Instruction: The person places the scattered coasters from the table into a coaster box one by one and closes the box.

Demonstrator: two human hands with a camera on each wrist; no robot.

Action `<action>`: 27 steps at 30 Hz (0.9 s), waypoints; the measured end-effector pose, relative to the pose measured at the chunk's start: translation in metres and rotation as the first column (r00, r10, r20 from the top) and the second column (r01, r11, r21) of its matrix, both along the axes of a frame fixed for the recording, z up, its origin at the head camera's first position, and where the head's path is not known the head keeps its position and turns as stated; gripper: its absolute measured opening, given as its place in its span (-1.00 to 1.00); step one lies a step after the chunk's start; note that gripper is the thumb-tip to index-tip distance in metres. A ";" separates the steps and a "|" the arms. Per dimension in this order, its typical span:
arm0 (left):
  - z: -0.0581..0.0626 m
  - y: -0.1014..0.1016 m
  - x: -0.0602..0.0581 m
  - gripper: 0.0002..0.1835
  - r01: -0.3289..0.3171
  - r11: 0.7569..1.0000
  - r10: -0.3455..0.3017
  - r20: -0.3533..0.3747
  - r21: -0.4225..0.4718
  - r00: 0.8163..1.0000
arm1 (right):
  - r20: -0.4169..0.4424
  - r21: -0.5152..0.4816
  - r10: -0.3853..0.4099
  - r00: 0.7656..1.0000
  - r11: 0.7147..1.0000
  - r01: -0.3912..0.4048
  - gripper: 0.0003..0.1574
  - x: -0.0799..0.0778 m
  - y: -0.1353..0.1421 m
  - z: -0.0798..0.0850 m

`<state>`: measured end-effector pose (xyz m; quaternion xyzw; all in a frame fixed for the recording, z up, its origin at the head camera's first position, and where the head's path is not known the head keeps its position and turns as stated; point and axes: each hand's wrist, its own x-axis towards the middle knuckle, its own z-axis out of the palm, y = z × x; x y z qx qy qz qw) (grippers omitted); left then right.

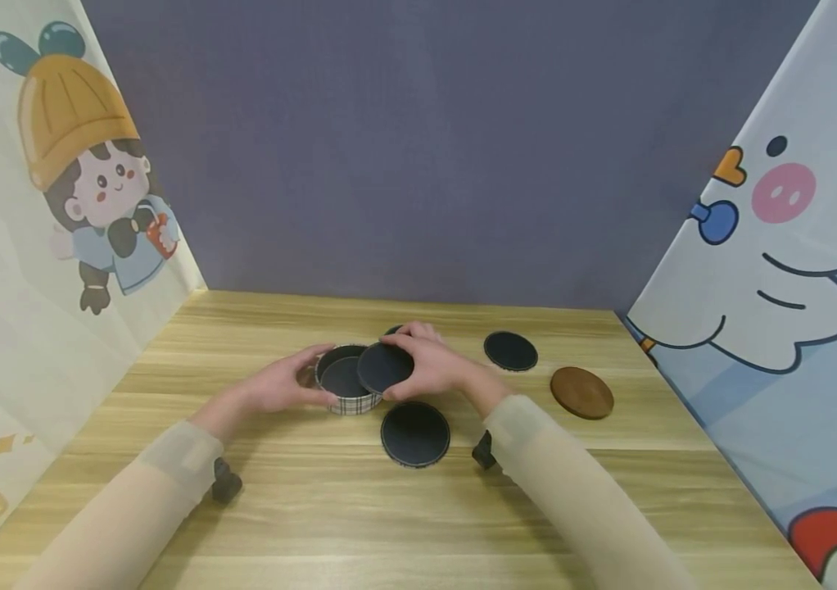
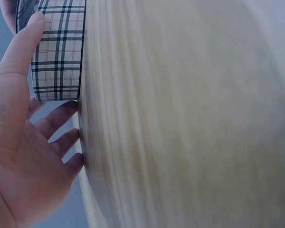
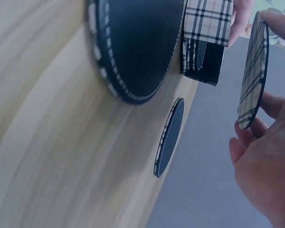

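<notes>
A round, open-topped coaster holder (image 1: 355, 405) with plaid sides and a dark inside stands on the wooden table. My left hand (image 1: 282, 385) holds it from the left, its thumb (image 2: 23, 47) along the plaid wall (image 2: 59, 52) and fingers at the far side. With thumb and fingertips my right hand (image 1: 436, 365) pinches the edge of a round coaster (image 1: 385, 368), tilted over the holder's right rim. That coaster is black on one face and plaid on the other (image 3: 254, 71). Through a gap in the holder's wall, dark discs (image 3: 200, 53) show inside.
On the table (image 1: 300, 508) a black coaster (image 1: 415, 434) lies in front of my right hand. Another black coaster (image 1: 510, 351) lies at the back right, near a brown disc (image 1: 582, 392). Behind my right hand, a dark coaster (image 1: 392, 329) is partly hidden. Printed panels flank the table.
</notes>
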<state>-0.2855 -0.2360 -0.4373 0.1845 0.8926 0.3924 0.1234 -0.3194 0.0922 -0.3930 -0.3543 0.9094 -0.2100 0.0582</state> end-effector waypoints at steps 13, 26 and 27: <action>-0.001 -0.002 0.000 0.25 -0.007 1.000 0.007 0.037 0.011 0.999 | 0.044 -0.042 -0.022 0.999 0.999 0.024 0.28 -0.006 -0.019 -0.001; 0.001 -0.002 -0.002 0.22 -0.001 1.000 0.001 0.019 -0.020 1.000 | 0.050 -0.033 -0.005 0.999 0.999 0.006 0.25 -0.012 -0.041 -0.008; 0.001 -0.002 -0.002 0.22 0.000 1.000 0.000 0.019 -0.021 1.000 | 0.051 -0.033 -0.003 0.999 0.999 0.005 0.24 -0.012 -0.042 -0.008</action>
